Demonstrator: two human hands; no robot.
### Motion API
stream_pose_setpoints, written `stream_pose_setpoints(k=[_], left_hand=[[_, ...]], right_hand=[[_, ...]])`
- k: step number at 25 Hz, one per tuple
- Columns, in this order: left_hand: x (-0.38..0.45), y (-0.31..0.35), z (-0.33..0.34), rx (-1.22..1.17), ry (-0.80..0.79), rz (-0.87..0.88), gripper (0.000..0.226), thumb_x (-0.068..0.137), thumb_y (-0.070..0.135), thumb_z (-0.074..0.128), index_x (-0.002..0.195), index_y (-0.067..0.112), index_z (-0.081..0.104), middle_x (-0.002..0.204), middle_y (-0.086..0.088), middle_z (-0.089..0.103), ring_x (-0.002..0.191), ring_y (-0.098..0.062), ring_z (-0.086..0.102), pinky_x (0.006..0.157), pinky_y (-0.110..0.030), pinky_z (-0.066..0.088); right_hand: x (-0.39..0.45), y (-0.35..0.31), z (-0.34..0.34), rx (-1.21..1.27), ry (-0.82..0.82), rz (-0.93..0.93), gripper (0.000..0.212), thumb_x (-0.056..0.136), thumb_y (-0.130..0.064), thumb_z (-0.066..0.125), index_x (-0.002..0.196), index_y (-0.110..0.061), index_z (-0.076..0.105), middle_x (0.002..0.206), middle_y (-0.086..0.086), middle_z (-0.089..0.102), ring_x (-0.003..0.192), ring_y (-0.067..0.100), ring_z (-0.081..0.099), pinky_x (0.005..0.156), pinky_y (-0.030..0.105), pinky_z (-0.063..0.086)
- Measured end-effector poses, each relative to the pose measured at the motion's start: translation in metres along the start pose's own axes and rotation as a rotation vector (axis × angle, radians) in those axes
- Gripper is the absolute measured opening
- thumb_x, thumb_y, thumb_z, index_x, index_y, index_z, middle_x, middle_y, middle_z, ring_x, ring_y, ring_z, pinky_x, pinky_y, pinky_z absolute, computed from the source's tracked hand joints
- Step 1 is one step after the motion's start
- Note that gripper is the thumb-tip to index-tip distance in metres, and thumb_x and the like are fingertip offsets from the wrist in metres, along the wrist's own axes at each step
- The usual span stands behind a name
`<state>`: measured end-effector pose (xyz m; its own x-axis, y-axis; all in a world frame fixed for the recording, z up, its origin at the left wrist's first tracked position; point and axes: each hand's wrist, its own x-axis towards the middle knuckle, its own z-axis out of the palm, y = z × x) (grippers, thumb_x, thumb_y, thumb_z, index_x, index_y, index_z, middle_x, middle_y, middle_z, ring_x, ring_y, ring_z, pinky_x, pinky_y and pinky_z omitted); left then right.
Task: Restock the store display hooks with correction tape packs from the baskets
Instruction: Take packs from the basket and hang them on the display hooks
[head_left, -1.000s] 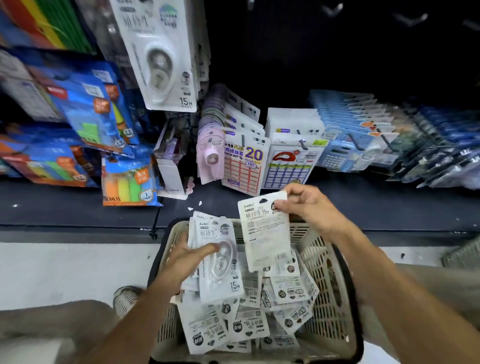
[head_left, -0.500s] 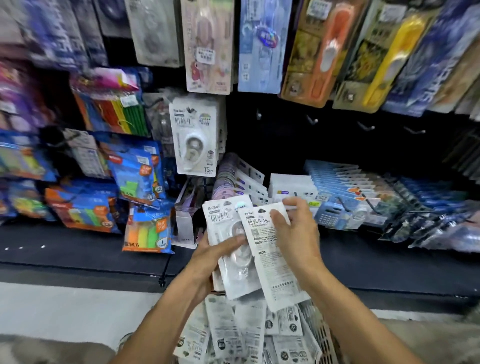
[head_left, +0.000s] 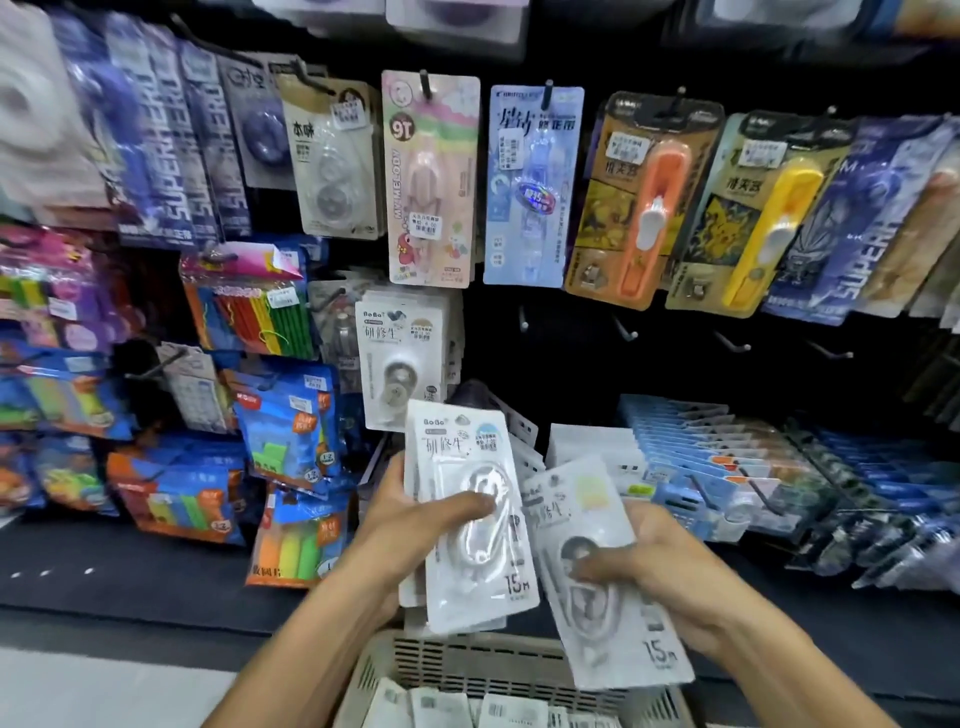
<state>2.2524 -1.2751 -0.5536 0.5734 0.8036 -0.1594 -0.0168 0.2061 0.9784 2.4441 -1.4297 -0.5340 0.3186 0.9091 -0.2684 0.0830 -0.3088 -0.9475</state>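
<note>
My left hand (head_left: 415, 525) grips a small stack of white correction tape packs (head_left: 467, 519), thumb across the front pack's blister. My right hand (head_left: 660, 577) holds one more white pack (head_left: 602, 582) face up, tilted to the right, thumb on its blister. Both are above the beige basket (head_left: 498, 660), which holds more packs (head_left: 467, 709). The same white packs hang on a display hook (head_left: 400, 353) just above my left hand. Several bare hooks (head_left: 626, 332) stick out of the dark panel to the right.
Other carded correction tapes hang in a row above (head_left: 524, 182). Coloured highlighter packs (head_left: 285, 426) fill the hooks at left. Boxed stock (head_left: 691, 457) lies on the dark shelf (head_left: 130, 566) at right. Pale floor shows at bottom left.
The view has tilted up from the basket to the display wall. Both hands rose with their packs. My right hand turned its pack from back side to face up and moved it right.
</note>
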Motion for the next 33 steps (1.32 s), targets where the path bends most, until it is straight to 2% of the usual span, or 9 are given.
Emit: stream_pose_setpoints(k=[5,9,12,14,17,21,25,28,33], left_hand=[[0.008,0.096,-0.055,0.028,-0.018,0.248,0.083,0.043,0.023,0.093,0.12,0.024,0.063,0.104,-0.004,0.08,0.087,-0.025,0.079,0.063,-0.03,0.062],[0.008,0.105,-0.066,-0.043,-0.016,0.263,0.111,0.027,0.028,0.099,0.129,0.009,0.061,0.11,-0.017,0.077,0.084,-0.032,0.077,0.062,-0.036,0.062],[0.019,0.105,-0.057,-0.086,-0.071,0.275,0.099,0.038,0.024,0.095,0.129,0.01,0.06,0.111,-0.019,0.077,0.09,-0.037,0.077,0.067,-0.04,0.062],[0.028,0.103,-0.045,-0.106,-0.097,0.28,0.091,0.041,0.023,0.092,0.126,0.012,0.062,0.108,-0.018,0.077,0.089,-0.037,0.077,0.067,-0.041,0.062],[0.036,0.089,-0.027,-0.127,-0.091,0.264,0.086,0.039,0.025,0.092,0.119,0.015,0.064,0.103,-0.014,0.079,0.085,-0.033,0.078,0.063,-0.036,0.062],[0.047,0.085,-0.02,-0.193,-0.148,0.243,0.087,0.042,0.034,0.103,0.12,0.025,0.068,0.111,-0.011,0.078,0.096,-0.034,0.077,0.069,-0.038,0.063],[0.053,0.085,-0.018,-0.208,-0.161,0.173,0.084,0.04,0.048,0.102,0.116,0.025,0.075,0.115,-0.011,0.078,0.104,-0.031,0.075,0.083,-0.042,0.06],[0.053,0.089,-0.029,-0.194,-0.057,0.177,0.082,0.049,0.023,0.102,0.123,0.015,0.069,0.109,-0.015,0.078,0.095,-0.034,0.077,0.07,-0.041,0.063],[0.051,0.093,-0.039,-0.176,0.003,0.258,0.085,0.046,0.029,0.098,0.124,0.021,0.067,0.109,-0.011,0.079,0.094,-0.033,0.078,0.069,-0.041,0.064]], right_hand=[[0.033,-0.06,-0.006,0.182,0.157,-0.381,0.04,0.074,-0.036,0.085,0.11,-0.023,0.071,0.105,0.008,0.078,0.091,0.029,0.076,0.071,0.035,0.062],[0.084,-0.087,0.016,0.101,0.383,-0.368,0.019,0.088,-0.039,0.075,0.099,-0.024,0.072,0.092,-0.003,0.079,0.089,0.023,0.075,0.072,0.039,0.06],[0.102,-0.093,0.021,-0.013,0.635,-0.287,0.04,0.083,-0.06,0.071,0.1,-0.025,0.062,0.088,-0.007,0.072,0.082,0.017,0.068,0.061,0.03,0.047],[0.106,-0.098,0.019,-0.241,0.762,-0.188,0.053,0.086,-0.066,0.062,0.117,-0.025,0.048,0.107,-0.006,0.063,0.098,0.021,0.061,0.074,0.037,0.048],[0.089,-0.102,0.024,-0.247,0.583,-0.379,0.05,0.091,-0.064,0.057,0.127,-0.03,0.05,0.124,-0.011,0.059,0.123,0.017,0.052,0.1,0.042,0.046],[0.055,-0.098,0.054,-0.016,0.123,-0.506,0.055,0.069,-0.051,0.086,0.117,-0.038,0.063,0.11,-0.01,0.074,0.1,0.01,0.071,0.082,0.029,0.06],[0.062,-0.108,0.038,0.323,0.258,-0.465,0.048,0.073,-0.025,0.084,0.114,-0.012,0.063,0.098,0.006,0.079,0.086,0.021,0.077,0.063,0.021,0.057],[0.061,-0.094,0.025,0.233,0.422,-0.379,0.037,0.082,-0.032,0.079,0.112,-0.027,0.059,0.095,-0.003,0.079,0.08,0.017,0.076,0.056,0.024,0.054],[0.068,-0.079,0.024,0.077,0.553,-0.28,0.038,0.085,-0.042,0.077,0.11,-0.05,0.049,0.096,-0.013,0.075,0.077,0.011,0.074,0.064,0.037,0.054]])
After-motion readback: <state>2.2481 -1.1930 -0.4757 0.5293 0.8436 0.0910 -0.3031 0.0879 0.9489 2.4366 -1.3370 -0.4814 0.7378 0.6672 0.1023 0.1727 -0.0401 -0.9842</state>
